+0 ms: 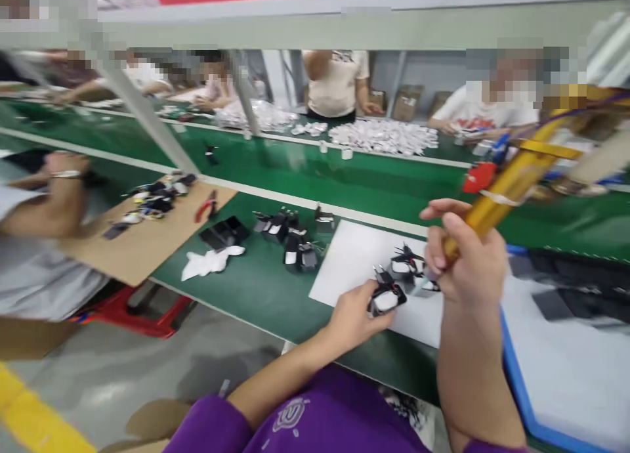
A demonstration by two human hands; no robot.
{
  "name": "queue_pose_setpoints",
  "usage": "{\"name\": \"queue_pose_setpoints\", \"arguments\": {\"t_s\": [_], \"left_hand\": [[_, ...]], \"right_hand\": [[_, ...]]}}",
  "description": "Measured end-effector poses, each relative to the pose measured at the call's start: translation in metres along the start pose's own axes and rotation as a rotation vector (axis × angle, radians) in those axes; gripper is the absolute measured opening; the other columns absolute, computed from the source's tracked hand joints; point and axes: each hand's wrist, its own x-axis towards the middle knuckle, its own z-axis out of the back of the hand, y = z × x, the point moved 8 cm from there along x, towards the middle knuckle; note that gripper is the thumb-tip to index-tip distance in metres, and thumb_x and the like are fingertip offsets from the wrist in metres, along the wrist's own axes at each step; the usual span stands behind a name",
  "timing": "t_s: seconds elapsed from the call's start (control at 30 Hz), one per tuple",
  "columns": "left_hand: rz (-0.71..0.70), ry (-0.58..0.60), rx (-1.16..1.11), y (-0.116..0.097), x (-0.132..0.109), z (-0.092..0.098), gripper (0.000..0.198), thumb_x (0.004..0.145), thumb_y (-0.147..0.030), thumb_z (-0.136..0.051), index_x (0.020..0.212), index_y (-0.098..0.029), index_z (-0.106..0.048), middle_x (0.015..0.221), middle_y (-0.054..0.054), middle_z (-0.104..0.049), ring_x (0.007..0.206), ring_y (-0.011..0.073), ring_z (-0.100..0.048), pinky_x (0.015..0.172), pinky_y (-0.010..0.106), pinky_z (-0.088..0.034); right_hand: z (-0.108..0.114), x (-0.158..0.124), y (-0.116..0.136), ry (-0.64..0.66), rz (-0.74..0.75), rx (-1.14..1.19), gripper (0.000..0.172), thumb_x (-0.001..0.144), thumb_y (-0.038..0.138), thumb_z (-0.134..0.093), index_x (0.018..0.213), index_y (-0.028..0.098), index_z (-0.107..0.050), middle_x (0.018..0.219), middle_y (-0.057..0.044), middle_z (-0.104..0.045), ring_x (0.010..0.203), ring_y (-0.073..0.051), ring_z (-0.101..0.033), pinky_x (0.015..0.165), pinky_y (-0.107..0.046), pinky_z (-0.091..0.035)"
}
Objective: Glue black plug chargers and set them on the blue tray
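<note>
My left hand (352, 318) is closed on a black plug adapter (386, 300) with metal prongs and a whitish inner part, over a white sheet (337, 269). More black plug adapters (406, 264) lie just beyond it, partly hidden by my right hand. My right hand (465, 249) is raised above the sheet and wrapped round the lower end of a long yellow tool (506, 187). A white band is tied about this tool, which slants to the upper right. Blur hides its exact kind, and its tip cannot be made out clearly.
Several black adapters (295, 243), black cases (224, 233) and a white cloth (211, 262) lie to the left. Red-handled pliers (204, 209) rest on cardboard (142, 256). A blue-rimmed tray (519, 381) holds black parts at right. A green belt (295, 167) runs behind; co-workers sit around.
</note>
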Motion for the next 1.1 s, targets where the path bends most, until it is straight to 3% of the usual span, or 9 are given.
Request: {"name": "queue_pose_setpoints", "arguments": {"t_s": [0.2,0.3,0.5,0.6,0.77,0.93,1.1], "left_hand": [[-0.086,-0.045,-0.013,-0.023,0.006,0.011,0.030,0.075,-0.036,-0.066,0.099,-0.019,-0.057,0.077,0.001,-0.066,0.059,0.0140,-0.058,0.058,0.023,-0.046],[-0.103,-0.078,-0.023,-0.032,0.005,0.017,0.030,0.074,-0.036,-0.067,0.098,-0.020,-0.058,0.077,0.000,-0.067,0.060,0.0136,-0.059,0.059,0.022,-0.047],[-0.084,-0.069,-0.042,-0.036,0.006,0.020,0.033,0.072,-0.033,-0.069,0.101,-0.020,-0.059,0.078,0.000,-0.069,0.061,0.0133,-0.060,0.060,0.022,-0.048],[-0.071,-0.069,-0.051,-0.036,0.006,0.020,0.034,0.072,-0.033,-0.069,0.102,-0.020,-0.059,0.079,0.000,-0.069,0.061,0.0134,-0.061,0.060,0.022,-0.048],[-0.040,-0.060,-0.062,-0.033,0.008,0.016,0.033,0.072,-0.033,-0.069,0.101,-0.021,-0.058,0.079,0.000,-0.069,0.058,0.0127,-0.059,0.058,0.022,-0.048],[-0.022,-0.010,-0.115,-0.033,0.013,-0.001,0.032,0.072,-0.034,-0.068,0.100,-0.022,-0.056,0.080,-0.001,-0.068,0.059,0.0130,-0.059,0.061,0.023,-0.048],[-0.123,-0.049,-0.162,-0.049,0.018,-0.008,0.028,0.073,-0.034,-0.067,0.096,-0.023,-0.055,0.082,-0.002,-0.067,0.066,0.0135,-0.061,0.065,0.023,-0.049]], "right_hand": [[0.001,0.002,-0.003,0.065,0.032,-0.047,0.019,0.082,0.037,-0.065,0.090,0.020,-0.066,0.080,0.001,-0.066,0.033,0.000,-0.038,0.027,-0.016,-0.026],[0.000,0.002,-0.002,0.077,0.044,-0.077,0.023,0.083,0.041,-0.064,0.087,0.019,-0.064,0.066,0.003,-0.062,0.031,-0.001,-0.036,0.027,-0.017,-0.026],[0.001,0.004,-0.001,0.087,0.062,-0.111,0.031,0.085,0.047,-0.062,0.073,0.019,-0.055,0.037,0.010,-0.040,0.026,-0.004,-0.033,0.029,-0.016,-0.026],[0.002,0.004,-0.001,0.079,0.067,-0.122,0.031,0.083,0.049,-0.064,0.077,0.019,-0.057,0.045,0.008,-0.048,0.028,-0.003,-0.036,0.029,-0.017,-0.026],[0.002,0.003,-0.001,0.070,0.064,-0.099,0.032,0.081,0.050,-0.065,0.086,0.019,-0.060,0.076,0.001,-0.065,0.033,-0.001,-0.039,0.028,-0.017,-0.027],[0.000,0.001,0.000,0.062,0.071,-0.082,0.030,0.081,0.048,-0.065,0.088,0.020,-0.062,0.081,0.001,-0.065,0.033,0.000,-0.040,0.028,-0.017,-0.026],[-0.002,-0.001,0.000,0.048,0.079,-0.115,0.030,0.082,0.050,-0.064,0.083,0.020,-0.060,0.073,0.003,-0.061,0.032,-0.001,-0.037,0.028,-0.017,-0.026]]}}
